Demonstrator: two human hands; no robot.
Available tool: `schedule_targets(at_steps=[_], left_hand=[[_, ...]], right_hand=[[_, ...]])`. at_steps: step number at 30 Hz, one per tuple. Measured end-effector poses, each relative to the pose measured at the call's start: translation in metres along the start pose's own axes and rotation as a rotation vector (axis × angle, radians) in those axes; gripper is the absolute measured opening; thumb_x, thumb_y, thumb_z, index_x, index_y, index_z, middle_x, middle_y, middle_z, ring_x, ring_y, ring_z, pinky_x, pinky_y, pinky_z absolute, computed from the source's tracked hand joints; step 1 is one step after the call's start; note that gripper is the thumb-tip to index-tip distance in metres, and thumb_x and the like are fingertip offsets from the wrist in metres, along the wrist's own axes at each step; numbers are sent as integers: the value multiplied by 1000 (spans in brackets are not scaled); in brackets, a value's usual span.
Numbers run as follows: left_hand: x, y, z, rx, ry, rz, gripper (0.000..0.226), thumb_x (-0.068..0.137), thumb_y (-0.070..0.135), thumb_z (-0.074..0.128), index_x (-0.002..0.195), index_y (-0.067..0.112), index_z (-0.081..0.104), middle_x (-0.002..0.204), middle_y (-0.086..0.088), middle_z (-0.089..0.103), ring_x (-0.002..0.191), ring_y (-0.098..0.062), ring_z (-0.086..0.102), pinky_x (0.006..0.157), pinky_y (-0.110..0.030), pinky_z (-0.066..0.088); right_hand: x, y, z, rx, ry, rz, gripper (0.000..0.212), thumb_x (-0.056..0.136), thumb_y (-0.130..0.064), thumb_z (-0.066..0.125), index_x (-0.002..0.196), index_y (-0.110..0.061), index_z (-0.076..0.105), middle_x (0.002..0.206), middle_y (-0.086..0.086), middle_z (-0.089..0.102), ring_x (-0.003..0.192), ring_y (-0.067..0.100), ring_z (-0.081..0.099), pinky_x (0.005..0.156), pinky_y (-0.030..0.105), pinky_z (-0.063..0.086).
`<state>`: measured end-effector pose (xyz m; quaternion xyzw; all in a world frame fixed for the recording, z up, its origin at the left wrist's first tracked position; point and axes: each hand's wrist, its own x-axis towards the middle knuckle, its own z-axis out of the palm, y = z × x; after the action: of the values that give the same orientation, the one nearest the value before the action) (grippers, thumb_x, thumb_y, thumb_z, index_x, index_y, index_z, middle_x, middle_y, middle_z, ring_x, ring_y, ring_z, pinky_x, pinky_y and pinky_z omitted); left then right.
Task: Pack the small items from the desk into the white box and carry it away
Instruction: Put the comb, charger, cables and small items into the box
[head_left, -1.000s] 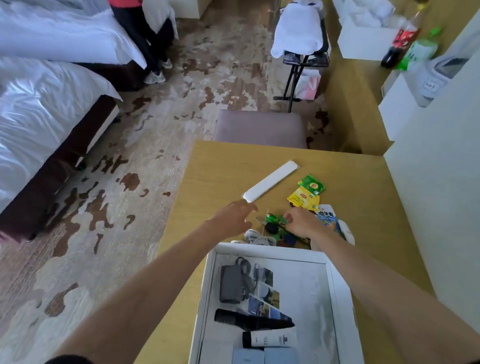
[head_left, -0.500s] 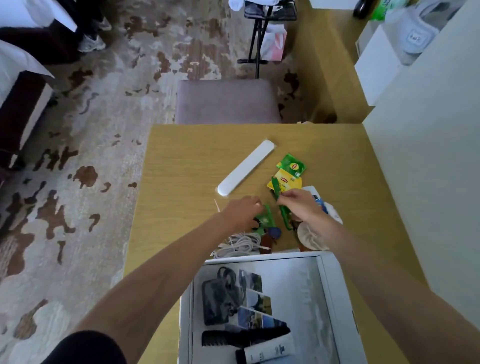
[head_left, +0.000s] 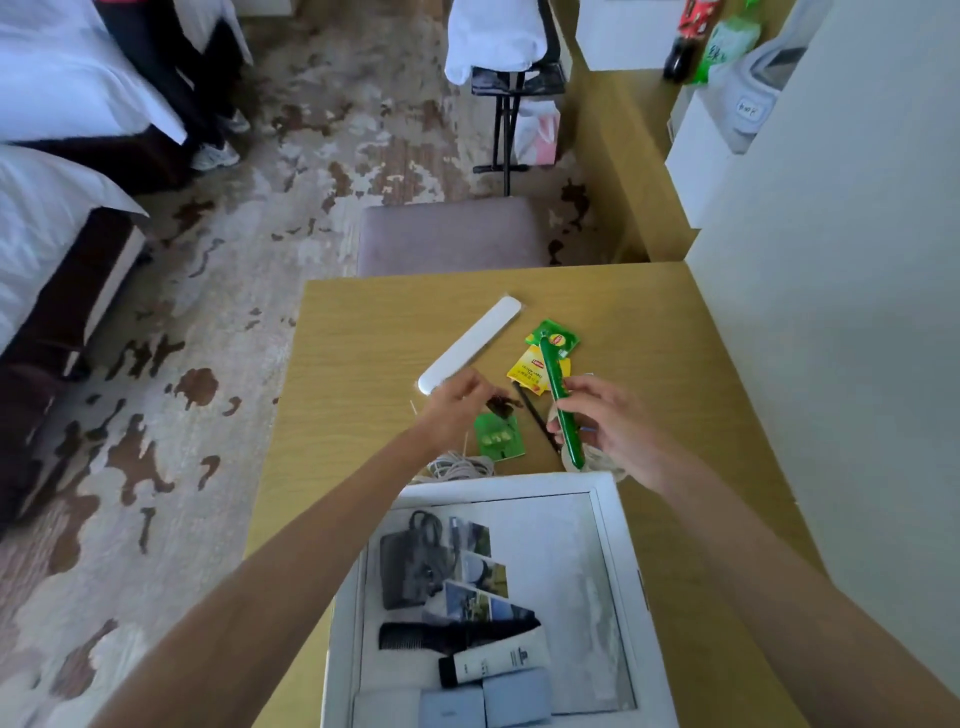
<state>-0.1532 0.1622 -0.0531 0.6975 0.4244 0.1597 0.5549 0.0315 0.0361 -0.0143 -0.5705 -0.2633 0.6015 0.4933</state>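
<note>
Desk and box, counted

Two hands (head_left: 457, 405) (head_left: 613, 426); one white box (head_left: 608, 499); two tea packets (head_left: 553, 335) (head_left: 527, 371); one green pen (head_left: 563, 415); one black pen (head_left: 535, 421); one white case (head_left: 470, 345); one green sachet (head_left: 498, 439); one cable coil (head_left: 460, 467). In the box: one comb (head_left: 415, 636), one tube (head_left: 498, 662), one charger (head_left: 408, 569) (other pieces unclear).

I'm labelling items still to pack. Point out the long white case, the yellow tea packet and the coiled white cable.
long white case (head_left: 470, 345), head view, middle of its flat top.
yellow tea packet (head_left: 531, 369), head view, its printed face.
coiled white cable (head_left: 460, 467), head view, the loops.
</note>
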Motion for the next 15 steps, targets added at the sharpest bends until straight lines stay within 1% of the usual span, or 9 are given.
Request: schedule_targets(at_steps=[2, 3, 4, 5, 7, 9, 11, 13, 15], left_hand=[[-17, 17, -2, -232, 208, -34, 20, 94, 25, 45, 83, 12, 55, 88, -10, 74, 78, -18, 64, 74, -29, 48], [-27, 25, -3, -355, 267, -45, 19, 94, 24, 44, 83, 12, 54, 78, -8, 74, 70, -18, 65, 66, -26, 50], [-37, 31, -4, -457, 305, -59, 20, 93, 24, 44, 82, 11, 54, 68, -4, 72, 62, -19, 64, 58, -23, 50], [-49, 35, -5, -525, 330, -71, 19, 92, 24, 45, 80, 11, 53, 60, -1, 68, 57, -21, 62, 54, -25, 49], [-74, 37, -2, -529, 342, -78, 20, 92, 25, 46, 76, 13, 49, 52, 4, 59, 49, -19, 55, 55, -31, 49], [-98, 32, 5, -398, 312, -71, 21, 95, 24, 46, 76, 15, 47, 53, 4, 54, 45, -15, 48, 51, -30, 47], [-119, 22, 15, -179, 238, -105, 18, 95, 28, 47, 79, 19, 44, 61, 1, 52, 49, -13, 46, 45, -27, 44], [-135, 8, 26, 77, 137, -148, 13, 93, 30, 48, 84, 23, 41, 69, 1, 50, 55, -13, 47, 47, -27, 40], [-146, -4, 40, 281, 13, -128, 12, 91, 24, 50, 90, 23, 38, 73, 3, 49, 60, -12, 46, 52, -25, 38]], right_hand=[[-12, -2, 3, 15, -53, -11, 21, 89, -8, 62, 110, -8, 61, 82, 8, 70, 76, 21, 71, 67, 24, 56], [-18, -3, 4, 10, -81, -11, 22, 88, -8, 62, 111, -8, 61, 79, 6, 71, 77, 21, 71, 67, 25, 56], [-24, -3, 6, -9, -110, -10, 23, 88, -8, 63, 111, -8, 62, 77, 4, 71, 76, 21, 70, 67, 25, 56], [-30, -2, 8, -33, -140, -8, 23, 88, -8, 63, 111, -9, 62, 76, 3, 71, 76, 21, 70, 68, 26, 56], [-42, 2, 11, -102, -196, -3, 24, 88, -11, 64, 112, -12, 65, 77, 1, 71, 78, 22, 69, 71, 28, 56], [-54, 7, 13, -197, -244, 8, 25, 87, -14, 65, 112, -15, 66, 80, 3, 71, 81, 22, 70, 73, 29, 55], [-66, 11, 14, -308, -270, 12, 23, 86, -16, 66, 110, -17, 67, 82, 6, 71, 82, 23, 70, 72, 30, 56], [-77, 15, 14, -443, -271, 6, 19, 86, -17, 67, 104, -19, 69, 83, 6, 72, 80, 21, 72, 68, 29, 57], [-86, 21, 14, -593, -224, 18, 14, 84, -18, 67, 97, -23, 71, 88, 7, 70, 73, 17, 72, 60, 25, 57]])
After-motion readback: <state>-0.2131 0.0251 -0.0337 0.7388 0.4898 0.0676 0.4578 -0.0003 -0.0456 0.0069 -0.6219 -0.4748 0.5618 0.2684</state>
